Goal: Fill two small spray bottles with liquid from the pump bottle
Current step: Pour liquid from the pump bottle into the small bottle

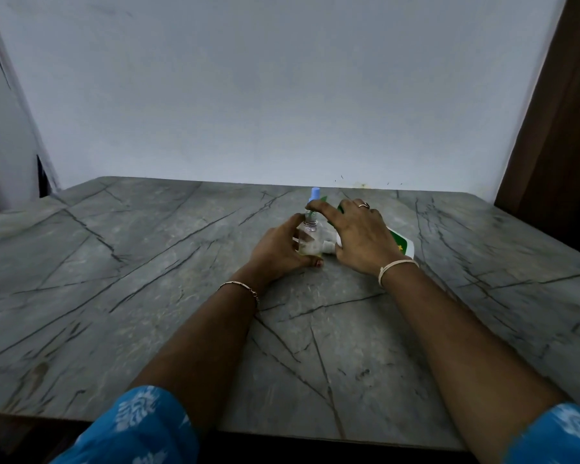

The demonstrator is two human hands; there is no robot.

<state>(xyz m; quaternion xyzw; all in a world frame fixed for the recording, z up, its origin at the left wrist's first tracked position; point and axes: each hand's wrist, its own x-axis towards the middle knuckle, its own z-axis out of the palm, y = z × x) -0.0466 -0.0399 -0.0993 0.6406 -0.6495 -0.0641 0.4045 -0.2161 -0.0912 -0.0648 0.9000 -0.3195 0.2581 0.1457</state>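
A small clear spray bottle (308, 241) stands on the grey marble-patterned table (181, 296), with yellowish liquid in its bottom and no cap on its neck. My left hand (278, 251) grips it from the left. The white pump bottle (403, 245) with a green label lies tilted to the right of it, its white nozzle end beside the small bottle. My right hand (359, 234) covers and holds the pump bottle, and its index finger reaches over the small bottle's neck. Just behind stands a second small bottle with a blue cap (315, 194), mostly hidden.
The table runs back to a pale wall (282, 95). A dark wooden panel (556, 145) stands at the right edge and a pale upright surface at the left. Both wrists wear thin bracelets, and blue patterned sleeves show at the bottom.
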